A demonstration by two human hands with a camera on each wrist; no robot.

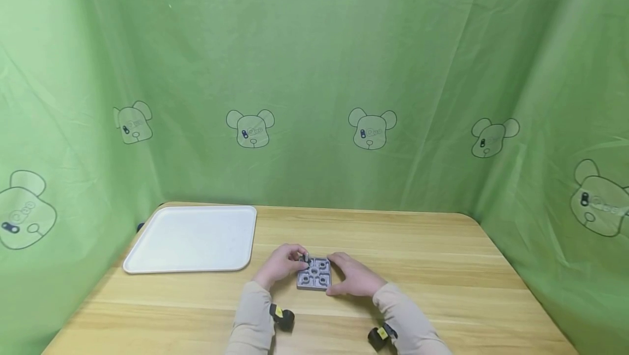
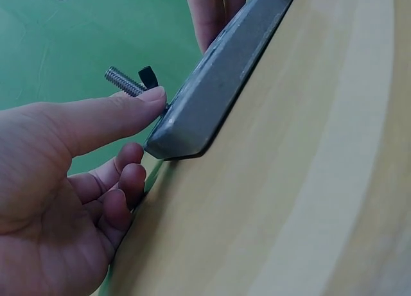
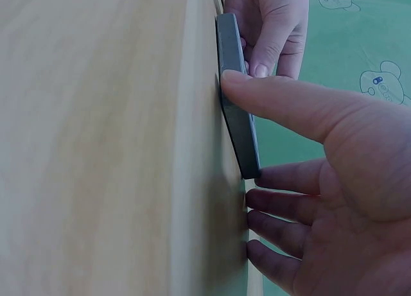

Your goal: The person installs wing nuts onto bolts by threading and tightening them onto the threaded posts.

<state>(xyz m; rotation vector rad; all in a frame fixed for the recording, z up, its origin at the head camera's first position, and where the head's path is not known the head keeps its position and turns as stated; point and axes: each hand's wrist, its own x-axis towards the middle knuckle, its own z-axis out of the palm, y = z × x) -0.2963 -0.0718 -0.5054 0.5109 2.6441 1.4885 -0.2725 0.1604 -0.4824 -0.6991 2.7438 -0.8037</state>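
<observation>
A grey square metal block point(image 1: 314, 281) with several round recesses lies flat on the wooden table between both hands. At its far left corner my left hand point(image 1: 280, 266) pinches a threaded bolt point(image 2: 124, 81). The bolt's shaft sticks up at a tilt, and a small black tab point(image 2: 148, 77) shows beside it. The bolt's lower end is hidden behind the left thumb. My right hand point(image 1: 358, 278) holds the block's right side, its thumb point(image 3: 236, 78) on the near edge and its index finger at a far corner. The other right fingers rest against the table.
A white tray point(image 1: 194, 238) lies at the back left of the wooden table point(image 1: 403, 240). Green curtains point(image 1: 314, 71) with bear-head prints enclose the table at the back and both sides. Each wrist carries a small black camera point(image 1: 283, 319).
</observation>
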